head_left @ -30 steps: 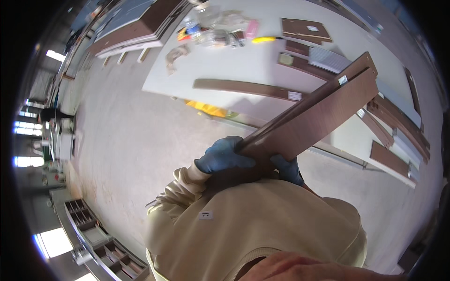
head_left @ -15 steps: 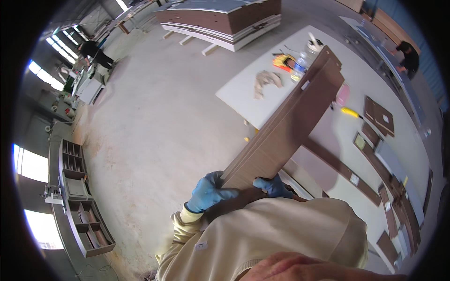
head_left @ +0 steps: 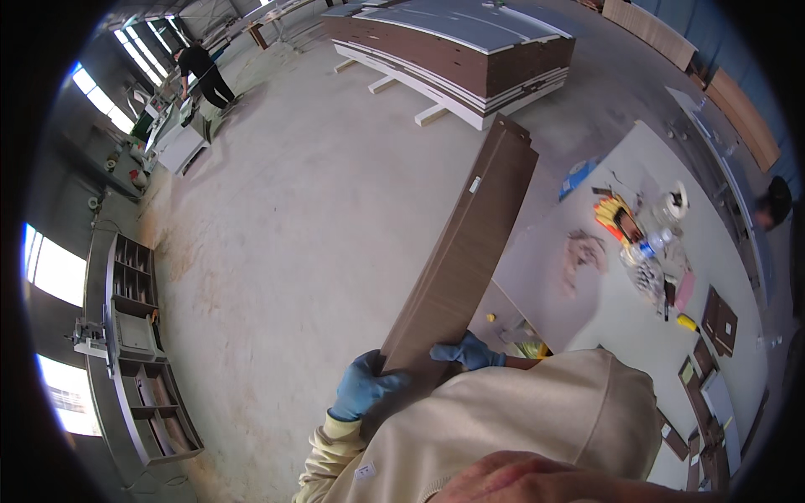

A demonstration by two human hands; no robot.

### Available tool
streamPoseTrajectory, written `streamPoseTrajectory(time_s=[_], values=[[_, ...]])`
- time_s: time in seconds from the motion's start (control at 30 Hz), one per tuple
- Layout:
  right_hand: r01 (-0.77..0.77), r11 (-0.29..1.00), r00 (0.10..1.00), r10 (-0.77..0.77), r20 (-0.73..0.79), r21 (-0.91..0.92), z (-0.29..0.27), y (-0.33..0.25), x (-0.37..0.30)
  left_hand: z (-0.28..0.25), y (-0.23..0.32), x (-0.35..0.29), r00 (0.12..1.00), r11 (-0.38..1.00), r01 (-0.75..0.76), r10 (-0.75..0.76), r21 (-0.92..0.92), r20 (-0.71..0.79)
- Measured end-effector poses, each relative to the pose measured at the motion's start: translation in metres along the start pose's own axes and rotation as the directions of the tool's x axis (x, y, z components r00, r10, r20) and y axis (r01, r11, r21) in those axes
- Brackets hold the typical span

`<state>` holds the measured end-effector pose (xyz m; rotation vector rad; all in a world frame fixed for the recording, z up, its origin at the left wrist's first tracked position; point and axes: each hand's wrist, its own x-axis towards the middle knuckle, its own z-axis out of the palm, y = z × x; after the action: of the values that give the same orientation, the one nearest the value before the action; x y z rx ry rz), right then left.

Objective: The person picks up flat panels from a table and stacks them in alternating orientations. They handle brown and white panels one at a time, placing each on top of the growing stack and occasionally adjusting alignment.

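Between my hands is a stack of long brown boards [head_left: 470, 251], slanting up and away to the right with a small white label near its far end. My left hand [head_left: 366, 386], in a blue glove, grips the left edge near the close end, thumb over the top face. On the opposite edge my right hand [head_left: 470, 352], gloved the same, is closed on the stack with its thumb on top. The boards' near end is close to my body, and the fingers underneath are hidden.
Right of me stands a pale worktable [head_left: 612, 310] with work gloves [head_left: 616, 220], a plastic bottle [head_left: 650, 246], a yellow-handled tool [head_left: 688, 323] and brown panels [head_left: 719, 320]. A large panel stack [head_left: 453, 63] lies ahead. One person [head_left: 201, 75] works far left; another [head_left: 773, 201] is at the right edge.
The board stack has swung left, off the worktable and out over the floor, still held in both hands. My view has turned left, so the table sits farther right.
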<state>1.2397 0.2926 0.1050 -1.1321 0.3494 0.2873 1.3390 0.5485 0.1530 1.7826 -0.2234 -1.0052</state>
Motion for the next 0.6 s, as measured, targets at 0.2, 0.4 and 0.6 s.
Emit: streamPoseTrajectory(time_s=[0.2, 0.4, 0.6], values=[[-0.014, 0.981, 0.995, 0.032, -0.092, 0.192, 0.039, -0.059, 0.186, -0.165, 0.076, 0.137, 0.991, 0.999, 0.006, -0.013, 0.052, 0.134], [0.194, 0.970, 0.953, -0.152, -0.264, 0.143, 0.023, -0.113, 0.341, -0.279, 0.148, 0.307, 0.942, 0.939, -0.207, 0.116, 0.274, 0.314], [0.227, 0.893, 0.939, -0.095, -0.332, 0.388, -0.027, -0.163, 0.541, -0.377, 0.243, 0.503, 0.909, 0.837, -0.267, 0.054, 0.477, 0.414]])
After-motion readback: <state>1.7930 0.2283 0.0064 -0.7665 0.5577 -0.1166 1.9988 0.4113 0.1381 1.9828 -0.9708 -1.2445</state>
